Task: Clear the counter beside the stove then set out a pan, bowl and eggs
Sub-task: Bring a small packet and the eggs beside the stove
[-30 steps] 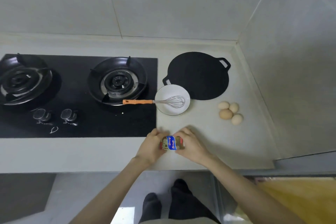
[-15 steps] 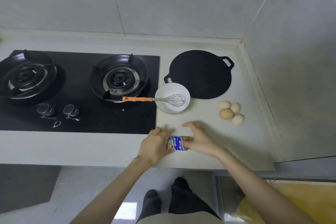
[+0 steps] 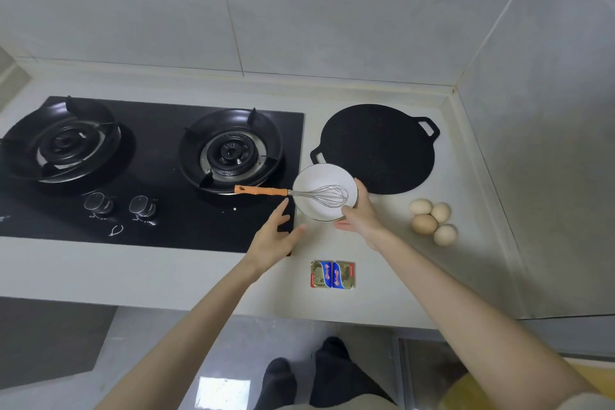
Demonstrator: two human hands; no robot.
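Both hands are leaving the packets (image 3: 332,274) near the counter (image 3: 382,299) edge; my right hand (image 3: 361,216) is gripping the bowl (image 3: 312,208) containing the whisk (image 3: 289,192), left hand (image 3: 271,240) hovering released.

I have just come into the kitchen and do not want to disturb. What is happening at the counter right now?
A person stands at the counter beside the stove. The right hand grips the white bowl by its right side. A whisk lies in the bowl, its orange handle pointing over the stove. The left hand is open and reaches toward the bowl. Behind the bowl lies a black pan, four eggs sit to the right, and two small packets lie near the front edge.
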